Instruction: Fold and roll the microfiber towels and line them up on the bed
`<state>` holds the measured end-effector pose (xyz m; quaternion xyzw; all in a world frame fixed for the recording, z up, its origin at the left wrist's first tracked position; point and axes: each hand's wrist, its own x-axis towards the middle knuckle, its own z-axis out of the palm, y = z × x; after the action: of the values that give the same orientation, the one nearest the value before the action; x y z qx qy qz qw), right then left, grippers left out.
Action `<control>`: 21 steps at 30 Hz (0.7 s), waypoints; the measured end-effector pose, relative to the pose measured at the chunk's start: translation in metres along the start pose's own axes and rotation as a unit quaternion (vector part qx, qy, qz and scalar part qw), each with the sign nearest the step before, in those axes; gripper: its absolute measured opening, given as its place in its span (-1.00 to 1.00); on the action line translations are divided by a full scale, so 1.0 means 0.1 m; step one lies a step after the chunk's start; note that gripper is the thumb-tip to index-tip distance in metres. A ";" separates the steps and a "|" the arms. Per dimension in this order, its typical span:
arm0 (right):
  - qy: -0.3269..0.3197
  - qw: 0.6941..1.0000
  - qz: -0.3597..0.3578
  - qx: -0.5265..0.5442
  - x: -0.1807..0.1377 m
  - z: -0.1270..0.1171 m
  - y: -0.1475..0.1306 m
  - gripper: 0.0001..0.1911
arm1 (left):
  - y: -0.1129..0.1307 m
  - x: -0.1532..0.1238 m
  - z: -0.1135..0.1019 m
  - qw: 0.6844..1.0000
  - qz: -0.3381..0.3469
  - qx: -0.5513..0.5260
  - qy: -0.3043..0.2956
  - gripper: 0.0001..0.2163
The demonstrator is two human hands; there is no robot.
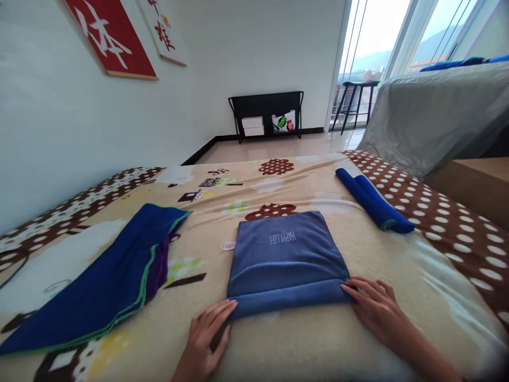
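Observation:
A blue-grey towel [278, 262] with the words "HAPPY LIFE" lies in front of me, its near edge folded over into a flat roll. My left hand [209, 331] is closed at the left end of that rolled edge, thumb below and fingertips on the cloth. At the right end, my right hand [376, 305] pinches the same edge between thumb and fingers. A small white tag [229, 245] sticks out from the towel's left side. The undersides of both grips are hidden.
To the left lie folded dark blue towels [103, 276] with green edging and a purple layer. A rolled blue towel [371, 201] rests at the right. Everything lies on a patterned blanket [302, 345]. Beyond are a black rack [266, 106], a stool [360, 85] and a cardboard box [473, 185].

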<state>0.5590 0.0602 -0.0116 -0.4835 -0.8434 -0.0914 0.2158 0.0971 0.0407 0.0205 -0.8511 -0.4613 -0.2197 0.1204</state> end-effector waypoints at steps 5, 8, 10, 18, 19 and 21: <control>-0.005 0.999 0.019 0.039 0.31 0.00 -0.02 -0.66 | 0.00 0.24 0.11 0.995 -0.087 -0.055 -0.018 -0.70; 0.008 0.997 0.045 0.059 0.50 -0.04 -0.09 -0.77 | 0.07 0.42 0.07 0.990 -0.119 -0.067 -0.025 -0.76; 0.011 0.997 0.053 0.063 0.54 -0.07 -0.12 -0.79 | 0.10 0.45 0.01 0.989 -0.128 -0.071 -0.035 -0.78; 0.053 0.992 0.115 -0.014 0.37 -0.08 -0.38 -0.78 | 0.31 0.26 0.07 0.984 -0.159 0.082 0.002 -0.72; 0.084 0.989 0.117 -0.034 0.41 -0.07 -0.49 -0.74 | 0.42 0.30 0.11 0.980 -0.158 0.112 0.046 -0.71; 0.120 0.990 0.077 -0.023 0.51 -0.04 -0.76 -0.63 | 0.70 0.45 0.21 0.982 -0.116 0.111 0.096 -0.68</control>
<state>0.4731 0.0590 0.0195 -0.5376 -0.7694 -0.1507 0.3104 0.1824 0.0443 0.0239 -0.7481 -0.5649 -0.2601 0.2314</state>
